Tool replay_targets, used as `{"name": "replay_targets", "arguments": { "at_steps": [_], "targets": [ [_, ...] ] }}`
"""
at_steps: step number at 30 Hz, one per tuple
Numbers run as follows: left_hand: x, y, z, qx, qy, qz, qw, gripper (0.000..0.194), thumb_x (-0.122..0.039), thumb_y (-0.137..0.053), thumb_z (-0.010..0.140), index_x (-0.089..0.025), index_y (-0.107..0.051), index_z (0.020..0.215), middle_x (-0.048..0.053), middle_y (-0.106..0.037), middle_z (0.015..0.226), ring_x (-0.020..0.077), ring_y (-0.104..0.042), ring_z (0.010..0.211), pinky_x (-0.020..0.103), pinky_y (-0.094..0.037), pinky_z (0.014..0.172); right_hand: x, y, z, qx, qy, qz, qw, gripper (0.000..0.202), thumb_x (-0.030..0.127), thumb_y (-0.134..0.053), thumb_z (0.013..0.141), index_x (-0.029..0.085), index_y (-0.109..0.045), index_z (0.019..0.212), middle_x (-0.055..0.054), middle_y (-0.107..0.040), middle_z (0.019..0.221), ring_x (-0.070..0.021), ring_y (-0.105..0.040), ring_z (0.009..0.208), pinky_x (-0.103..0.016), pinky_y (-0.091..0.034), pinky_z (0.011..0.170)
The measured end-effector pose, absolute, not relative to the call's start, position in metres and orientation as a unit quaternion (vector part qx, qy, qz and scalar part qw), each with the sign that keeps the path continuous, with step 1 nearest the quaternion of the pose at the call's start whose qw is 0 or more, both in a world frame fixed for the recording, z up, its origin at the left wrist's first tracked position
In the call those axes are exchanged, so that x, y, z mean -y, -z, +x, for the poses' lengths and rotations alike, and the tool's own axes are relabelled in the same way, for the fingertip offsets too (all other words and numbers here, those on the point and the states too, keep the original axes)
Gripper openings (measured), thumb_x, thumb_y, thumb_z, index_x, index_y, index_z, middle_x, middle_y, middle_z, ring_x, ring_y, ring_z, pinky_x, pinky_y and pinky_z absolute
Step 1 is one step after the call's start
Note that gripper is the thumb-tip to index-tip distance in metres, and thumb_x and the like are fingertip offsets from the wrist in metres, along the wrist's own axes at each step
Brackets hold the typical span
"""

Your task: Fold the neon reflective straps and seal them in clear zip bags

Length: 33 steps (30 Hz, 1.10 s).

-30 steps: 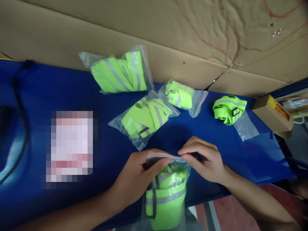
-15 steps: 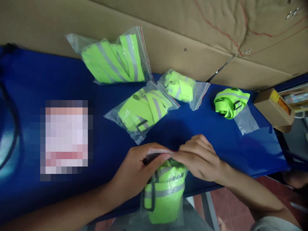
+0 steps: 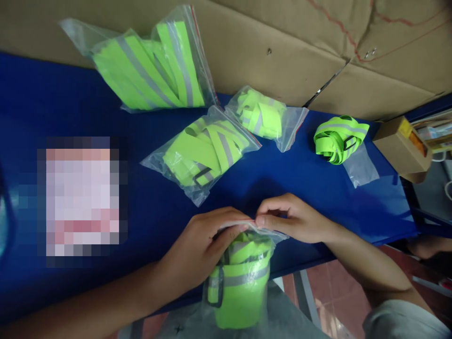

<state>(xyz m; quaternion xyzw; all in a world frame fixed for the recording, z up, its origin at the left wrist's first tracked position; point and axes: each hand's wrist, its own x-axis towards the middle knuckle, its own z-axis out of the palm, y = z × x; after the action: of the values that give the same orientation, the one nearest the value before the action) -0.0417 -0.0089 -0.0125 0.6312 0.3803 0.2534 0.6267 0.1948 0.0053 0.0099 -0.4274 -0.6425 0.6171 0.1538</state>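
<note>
A clear zip bag with a folded neon-yellow strap, grey stripes and a black buckle inside hangs upright at the table's front edge. My left hand pinches its top rim on the left, thumb in front and fingers behind. With thumb and forefinger, my right hand pinches the red-lined zip edge near the middle. Beyond my hands lie a bagged strap with a buckle, a smaller bagged strap and a large bagged strap.
On the blue table, an unbagged coiled strap lies by a flat plastic bag. A cardboard box stands at the right end. A blurred pale item is at the left. Brown board lines the back.
My right hand's fingers have shifted left along the bag's rim, and the rim's right corner now shows. The view has moved slightly, spreading the table items leftward and up.
</note>
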Motion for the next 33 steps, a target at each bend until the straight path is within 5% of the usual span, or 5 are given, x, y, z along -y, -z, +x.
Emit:
{"name": "replay_targets", "arguments": {
  "at_steps": [5, 13, 20, 28, 33],
  "targets": [
    [0.01, 0.015, -0.041, -0.374, -0.241, 0.657, 0.608, 0.021, -0.027, -0.054, 0.103, -0.022, -0.073, 0.097, -0.001, -0.076, 0.095, 0.0119, -0.07, 0.085, 0.022, -0.051, 0.08, 0.003, -0.013, 0.187, 0.781, -0.415, -0.407, 0.228, 0.013, 0.029, -0.069, 0.097, 0.017, -0.067, 0.1, -0.001, -0.07, 0.087, -0.0079, -0.062, 0.072, -0.019, -0.048, 0.065],
    [0.011, 0.012, -0.041, -0.373, -0.2, 0.659, 0.622, 0.02, -0.031, -0.055, 0.103, -0.023, -0.073, 0.099, -0.003, -0.074, 0.095, 0.0111, -0.07, 0.088, 0.02, -0.049, 0.08, 0.004, -0.01, 0.184, 0.769, -0.442, -0.401, 0.23, 0.016, 0.021, -0.049, 0.106, 0.017, -0.062, 0.098, 0.002, -0.066, 0.076, -0.0056, -0.062, 0.065, -0.017, -0.048, 0.062],
    [0.009, 0.008, -0.041, -0.358, -0.215, 0.661, 0.623, 0.026, -0.03, -0.049, 0.106, -0.021, -0.07, 0.095, -0.001, -0.073, 0.089, 0.0118, -0.068, 0.08, 0.022, -0.049, 0.074, 0.004, -0.014, 0.185, 0.815, -0.364, -0.347, 0.289, 0.016, 0.029, -0.074, 0.093, 0.019, -0.065, 0.101, -0.003, -0.07, 0.088, -0.0124, -0.066, 0.08, -0.025, -0.055, 0.074],
    [0.01, 0.011, -0.042, -0.353, -0.231, 0.664, 0.617, 0.023, -0.028, -0.048, 0.106, -0.022, -0.07, 0.1, -0.002, -0.073, 0.094, 0.0098, -0.069, 0.086, 0.02, -0.049, 0.078, 0.006, -0.015, 0.189, 0.845, -0.317, -0.367, 0.224, 0.011, 0.028, -0.072, 0.094, 0.019, -0.066, 0.097, -0.002, -0.068, 0.087, -0.0125, -0.062, 0.077, -0.027, -0.049, 0.071],
    [0.01, 0.011, -0.042, -0.344, -0.237, 0.665, 0.62, 0.021, -0.026, -0.05, 0.104, -0.025, -0.071, 0.1, -0.004, -0.074, 0.093, 0.0091, -0.07, 0.084, 0.019, -0.051, 0.078, 0.009, -0.019, 0.186, 0.788, -0.42, -0.388, 0.226, 0.011, 0.014, -0.07, 0.089, 0.019, -0.061, 0.087, 0.003, -0.057, 0.077, -0.0082, -0.056, 0.07, -0.022, -0.045, 0.065]
  ]
}}
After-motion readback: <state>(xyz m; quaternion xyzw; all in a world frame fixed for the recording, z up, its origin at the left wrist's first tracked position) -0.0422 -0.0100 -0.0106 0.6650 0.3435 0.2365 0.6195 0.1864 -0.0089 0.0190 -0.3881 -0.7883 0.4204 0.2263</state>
